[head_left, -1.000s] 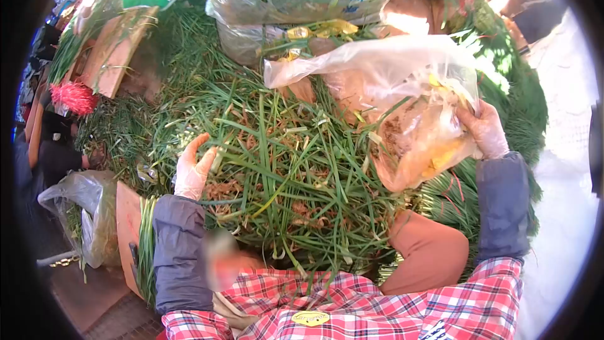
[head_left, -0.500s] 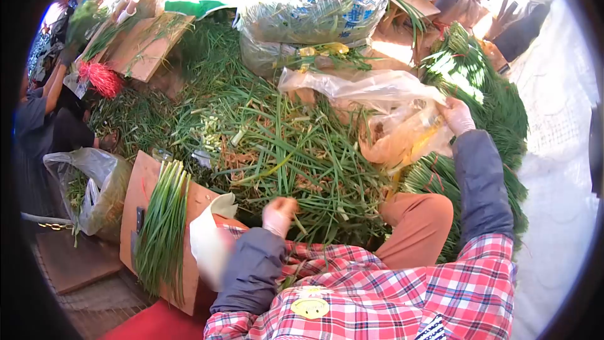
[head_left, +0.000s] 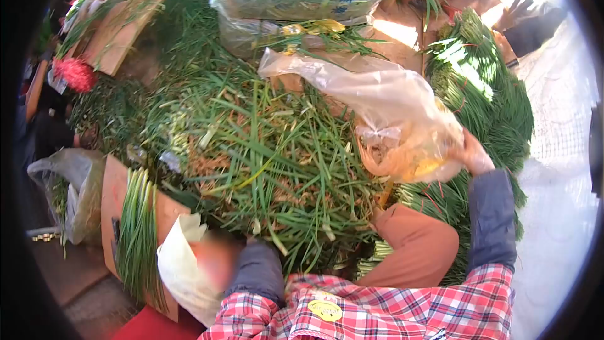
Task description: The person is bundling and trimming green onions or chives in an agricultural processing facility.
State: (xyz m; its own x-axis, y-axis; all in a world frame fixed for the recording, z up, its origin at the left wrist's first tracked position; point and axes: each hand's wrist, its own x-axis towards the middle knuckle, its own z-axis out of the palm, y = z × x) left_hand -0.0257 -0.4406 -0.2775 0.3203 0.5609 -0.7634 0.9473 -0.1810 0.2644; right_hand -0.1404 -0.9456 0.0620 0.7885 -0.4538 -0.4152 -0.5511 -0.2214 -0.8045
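My right hand (head_left: 473, 154) grips the edge of a clear plastic bag (head_left: 393, 104), which is spread over the right side of a heap of loose green stalks and trimmings (head_left: 277, 151). The bag has orange-brown and yellow patches low down. My left sleeve (head_left: 258, 271) ends at the near edge of the heap; the left hand is mostly hidden or smeared there, so its fingers do not show. Beside that arm, a whitish cloth (head_left: 182, 264) lies next to a bundle of long green stalks (head_left: 139, 230) on a brown board (head_left: 112, 182). A dark-handled knife (head_left: 116, 228) rests beside the bundle.
Tied green bundles (head_left: 484, 101) are piled at the right by a white sheet (head_left: 560, 214). A full clear plastic sack (head_left: 302, 0) stands at the back. Another board (head_left: 123, 34) and red ties (head_left: 74, 74) are at the upper left. Other people sit at the edges.
My right hand has moved down and slightly right, and the plastic bag is spread wider. My left hand has drawn back toward my body from the heap. The view has shifted a little.
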